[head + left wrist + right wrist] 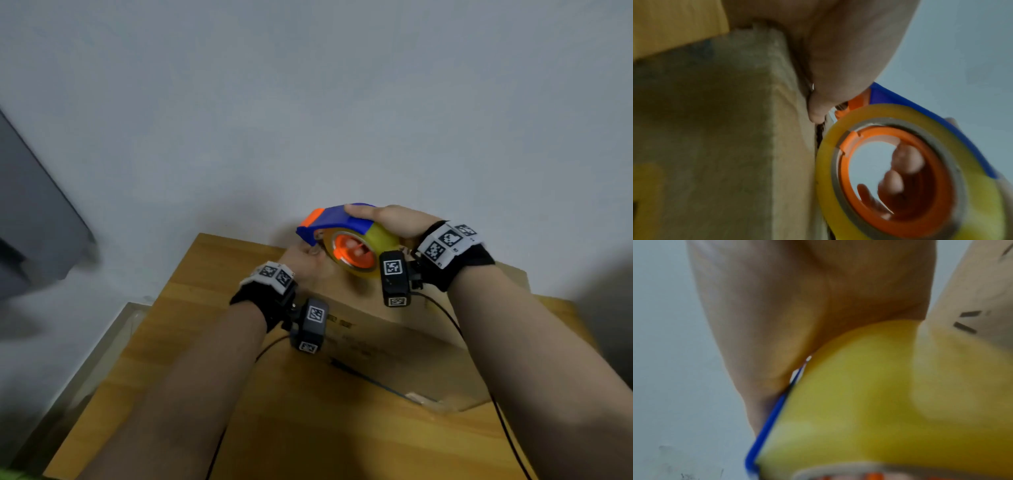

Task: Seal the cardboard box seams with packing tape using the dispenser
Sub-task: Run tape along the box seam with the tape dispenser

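A brown cardboard box (376, 342) lies on a wooden table (164, 359). My right hand (394, 219) grips a blue and orange tape dispenser (334, 217) with a yellowish tape roll (382, 236) over the box's far end. Its fingers (906, 160) show through the orange hub (941, 186), and its palm (797, 305) wraps the roll (859, 402). My left hand (303, 262) rests on the box's far edge just under the dispenser's nose. The thumb (816, 112) lies along the box (715, 129) beside the roll (824, 155). The other left fingers are hidden.
A dark grey object (30, 222) stands at the left against the pale wall. Black cables (507, 428) trail from the wrist cameras across the box and table. A pale framed edge (102, 342) runs along the table's left side.
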